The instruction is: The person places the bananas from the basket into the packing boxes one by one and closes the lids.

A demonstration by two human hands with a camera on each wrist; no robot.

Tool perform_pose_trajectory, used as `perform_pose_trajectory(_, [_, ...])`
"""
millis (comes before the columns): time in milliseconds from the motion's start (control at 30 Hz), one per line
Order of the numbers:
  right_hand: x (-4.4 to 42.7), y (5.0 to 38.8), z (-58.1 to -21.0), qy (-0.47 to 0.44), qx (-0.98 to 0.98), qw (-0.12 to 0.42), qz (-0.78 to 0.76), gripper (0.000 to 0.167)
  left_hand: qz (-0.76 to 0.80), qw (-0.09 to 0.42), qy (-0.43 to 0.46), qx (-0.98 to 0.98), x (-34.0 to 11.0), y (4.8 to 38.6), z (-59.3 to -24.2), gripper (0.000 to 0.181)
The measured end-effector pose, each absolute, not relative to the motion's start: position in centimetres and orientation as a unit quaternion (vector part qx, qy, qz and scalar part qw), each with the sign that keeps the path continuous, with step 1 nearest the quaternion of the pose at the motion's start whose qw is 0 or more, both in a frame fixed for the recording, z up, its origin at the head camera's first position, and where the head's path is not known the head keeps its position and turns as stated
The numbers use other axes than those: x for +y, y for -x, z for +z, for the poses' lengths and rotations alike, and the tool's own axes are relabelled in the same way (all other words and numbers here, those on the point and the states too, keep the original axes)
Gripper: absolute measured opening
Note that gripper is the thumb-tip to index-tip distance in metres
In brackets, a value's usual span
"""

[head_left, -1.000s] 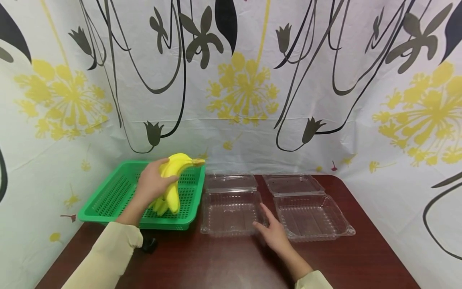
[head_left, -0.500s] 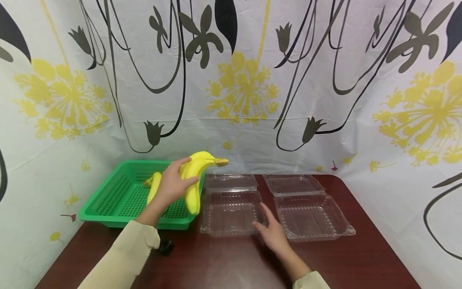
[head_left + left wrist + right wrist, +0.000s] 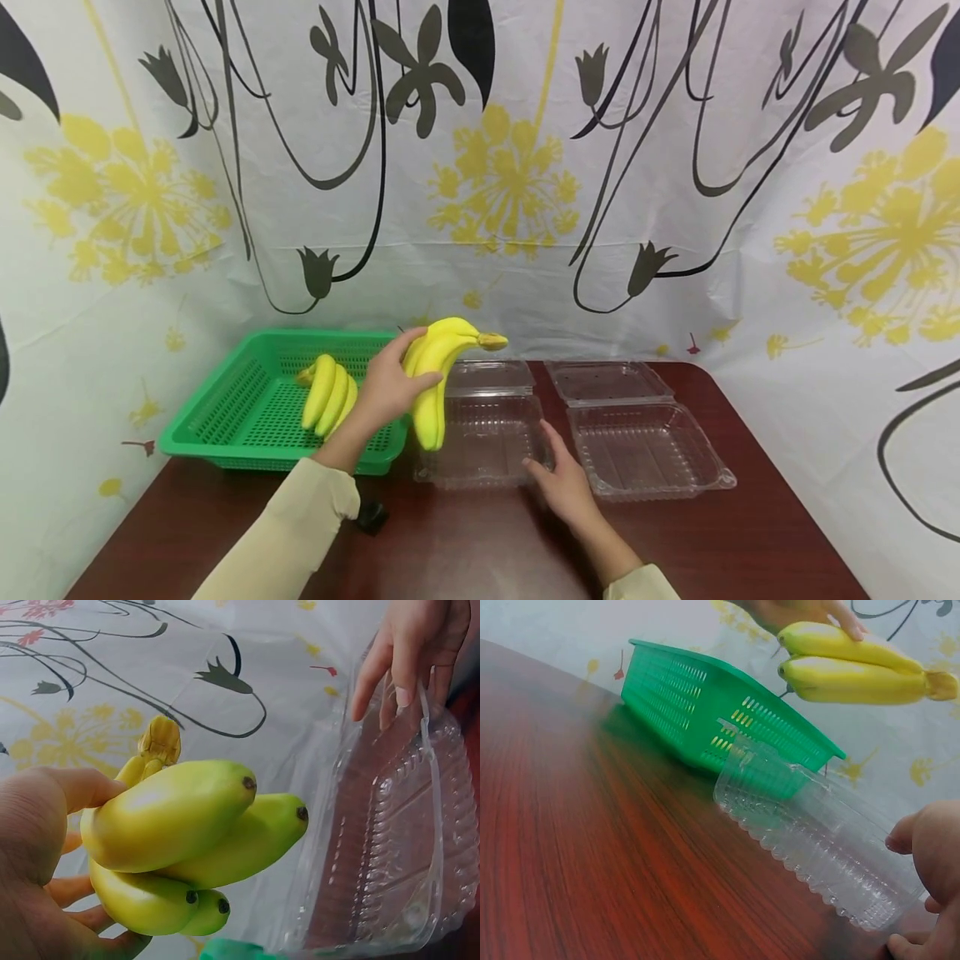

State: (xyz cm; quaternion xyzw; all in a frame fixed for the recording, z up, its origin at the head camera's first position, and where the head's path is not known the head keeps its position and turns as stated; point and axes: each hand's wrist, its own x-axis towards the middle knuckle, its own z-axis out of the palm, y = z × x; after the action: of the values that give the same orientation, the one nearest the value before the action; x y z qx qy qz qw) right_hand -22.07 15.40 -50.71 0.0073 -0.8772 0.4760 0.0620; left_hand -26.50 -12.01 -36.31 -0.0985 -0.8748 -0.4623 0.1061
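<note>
A bunch of yellow bananas [image 3: 433,375] is gripped by my left hand [image 3: 390,385], above the left part of an open clear container [image 3: 480,442]. In the left wrist view, the bunch [image 3: 172,817] has several green-tinged tips pointing right, and the fingers of my left hand [image 3: 45,862] curl round its left side. My right hand [image 3: 566,483] touches the right edge of that container, thumb and fingers apart. From the right wrist, the container [image 3: 817,840] shows beside my right hand [image 3: 934,862], with the bananas [image 3: 855,671] held up above it.
A green basket [image 3: 225,450] at the left holds another banana bunch [image 3: 330,396]. A second open clear container [image 3: 648,450] lies right of my right hand. A small black object [image 3: 371,517] is below my left wrist. A patterned cloth [image 3: 510,283] hangs behind the table [image 3: 480,550].
My left hand has carried the bananas rightward from over the green basket to over the left clear container. The bunch in the basket has come into view. My right hand has barely moved.
</note>
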Motion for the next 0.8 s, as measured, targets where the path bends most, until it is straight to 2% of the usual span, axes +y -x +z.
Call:
perform_pose_trajectory(367, [15.3,22.0,-50.3,-0.002,-0.876,0.053,0.479,0.069,-0.443,0.058,0.147,-0.883,-9.7,27.9,-38.3,0.072])
perform_pose_trajectory(800, [15.3,22.0,-50.5,0.007,-0.873,0.057,0.485,0.070,-0.396,0.053,0.168,-0.901,-7.2,29.0,-40.2,0.073])
